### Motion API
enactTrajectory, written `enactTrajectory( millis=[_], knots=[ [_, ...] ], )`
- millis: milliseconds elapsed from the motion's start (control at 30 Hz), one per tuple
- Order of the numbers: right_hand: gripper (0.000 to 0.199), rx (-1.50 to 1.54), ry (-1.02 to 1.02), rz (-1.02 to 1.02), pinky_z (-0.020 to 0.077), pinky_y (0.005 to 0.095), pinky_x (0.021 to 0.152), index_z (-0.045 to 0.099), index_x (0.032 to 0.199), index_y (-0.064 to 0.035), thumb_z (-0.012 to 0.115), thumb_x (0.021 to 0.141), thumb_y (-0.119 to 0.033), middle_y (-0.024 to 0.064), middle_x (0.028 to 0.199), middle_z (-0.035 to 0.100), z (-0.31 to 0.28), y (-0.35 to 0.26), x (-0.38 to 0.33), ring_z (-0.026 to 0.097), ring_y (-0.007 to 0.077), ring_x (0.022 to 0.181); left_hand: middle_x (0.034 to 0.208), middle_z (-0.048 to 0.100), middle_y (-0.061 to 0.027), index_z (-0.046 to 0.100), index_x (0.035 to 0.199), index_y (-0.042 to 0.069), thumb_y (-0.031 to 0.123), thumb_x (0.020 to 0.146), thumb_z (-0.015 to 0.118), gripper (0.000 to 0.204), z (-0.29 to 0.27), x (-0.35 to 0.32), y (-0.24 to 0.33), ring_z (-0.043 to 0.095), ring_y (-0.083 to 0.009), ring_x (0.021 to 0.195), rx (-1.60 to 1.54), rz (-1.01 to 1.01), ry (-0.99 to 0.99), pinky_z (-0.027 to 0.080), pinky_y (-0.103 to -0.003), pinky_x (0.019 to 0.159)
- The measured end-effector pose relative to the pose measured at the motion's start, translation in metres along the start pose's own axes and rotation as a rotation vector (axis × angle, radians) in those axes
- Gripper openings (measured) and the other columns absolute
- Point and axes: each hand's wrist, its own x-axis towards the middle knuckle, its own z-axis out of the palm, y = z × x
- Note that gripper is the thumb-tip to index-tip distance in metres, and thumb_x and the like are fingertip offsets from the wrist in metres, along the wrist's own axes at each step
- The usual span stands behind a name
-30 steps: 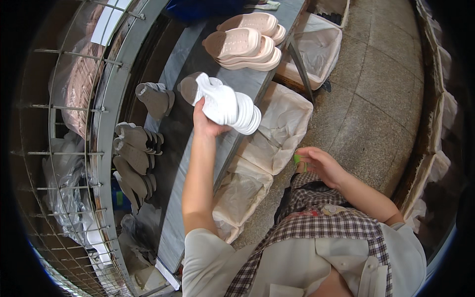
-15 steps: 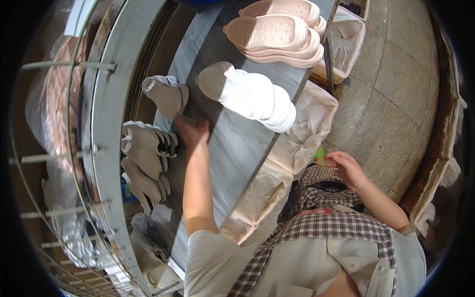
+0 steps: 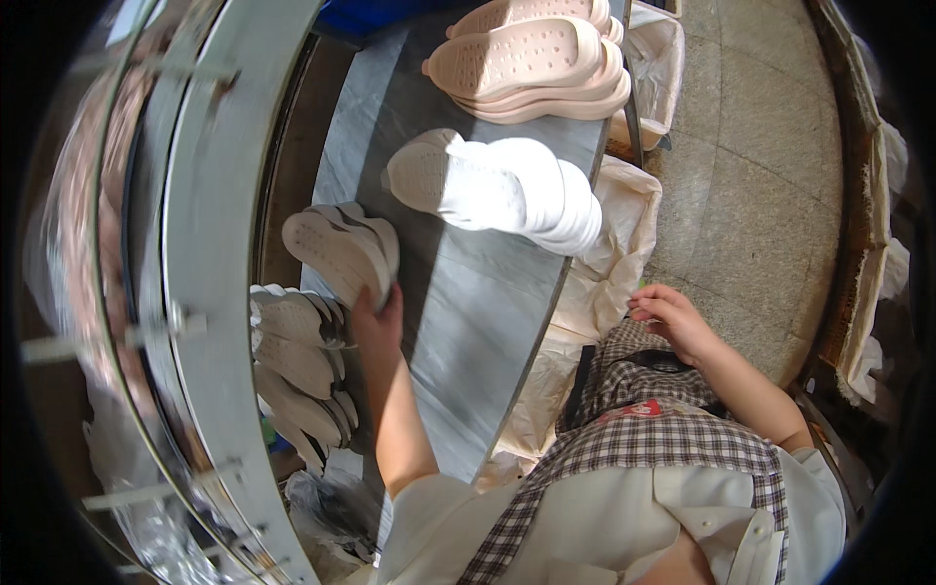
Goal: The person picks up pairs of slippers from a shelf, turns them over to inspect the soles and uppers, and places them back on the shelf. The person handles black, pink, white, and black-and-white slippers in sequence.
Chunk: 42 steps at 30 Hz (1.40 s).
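My left hand (image 3: pixel 378 320) grips the near end of a short stack of off-white shoe soles (image 3: pixel 338 252), thumb along its right edge, fingers partly hidden. The soles are dotted with small holes and lie at the left side of the grey table. Right of them, a fanned stack of white soles (image 3: pixel 507 190) rests on the tabletop, partly in bright light. Closer to me, left of my forearm, several more off-white soles (image 3: pixel 297 366) stand in a row. My right hand (image 3: pixel 673 317) hovers beside the apron with fingers loosely bent and nothing visible in it.
Pale pink soles (image 3: pixel 531 58) are piled at the table's far end. The grey marbled table (image 3: pixel 478 302) has lined bins (image 3: pixel 624 205) along its right edge. A grey metal frame (image 3: pixel 214 244) with wire bars runs along the left. More lined boxes (image 3: pixel 848 244) border the floor at right.
My left hand has closed on the small off-white stack, which has shifted toward me and turned slightly. The view has moved a little; my right hand stays beside the apron.
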Motion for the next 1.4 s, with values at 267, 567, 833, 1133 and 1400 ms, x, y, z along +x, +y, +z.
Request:
enactTrajectory(
  millis=[267,567,833,1133,1400],
  knots=[
    [0.064,-0.212,-0.442,-0.104,0.0388,0.0304,0.090,0.024,0.142,-0.0111,0.054,0.091,-0.035,0.0090,0.132,0.046,0.053,0.057,-0.023,0.045,0.0179,0.117,0.130,0.044,-0.0138,0.029,0.136,0.004,-0.001,0.082,0.053,0.058,-0.100,-0.280,-0.080,0.046,-0.0292,0.119,0.440,-0.035,-0.203,0.039,-0.043,0.099],
    [0.076,0.499,-0.631,-0.372,0.0292,0.0363,0.107,0.003,0.146,-0.0091,0.048,0.086,-0.016,0.0125,0.146,0.023,0.037,0.151,-0.155,0.031,0.0241,0.132,0.140,0.031,-0.0184,0.014,0.142,0.001,0.012,0.085,0.055,0.071,-0.172,-0.399,-0.126,0.036,-0.0314,0.127,0.536,-0.251,-0.594,0.031,-0.043,0.104],
    [0.079,0.359,-0.459,-0.474,0.0255,0.0353,0.108,0.001,0.146,-0.0068,0.049,0.085,-0.021,0.0132,0.148,0.020,0.039,0.167,-0.245,0.027,0.0231,0.134,0.135,0.038,-0.0131,0.023,0.138,-0.001,0.013,0.087,0.059,0.065,-0.151,-0.379,-0.121,0.041,-0.0222,0.123,0.643,-0.028,-0.862,0.033,-0.036,0.103],
    [0.084,0.271,-0.382,-0.479,0.0289,0.0356,0.106,0.005,0.147,-0.0087,0.054,0.082,-0.031,0.0122,0.146,0.024,0.063,0.163,-0.259,0.031,0.0234,0.131,0.118,0.055,-0.0138,0.041,0.126,-0.004,0.010,0.091,0.048,0.038,-0.157,-0.351,-0.094,0.058,-0.0239,0.104,0.515,-0.213,-0.952,0.051,-0.036,0.085],
    [0.074,0.433,-0.517,-0.478,0.0312,0.0358,0.105,0.011,0.146,-0.0099,0.049,0.085,-0.027,0.0103,0.143,0.031,0.095,0.174,-0.238,0.038,0.0234,0.127,0.127,0.049,-0.0164,0.034,0.132,-0.006,0.024,0.098,0.037,0.046,-0.150,-0.350,-0.064,0.052,-0.0288,0.113,0.388,-0.353,-0.892,0.043,-0.041,0.097]
  ],
)
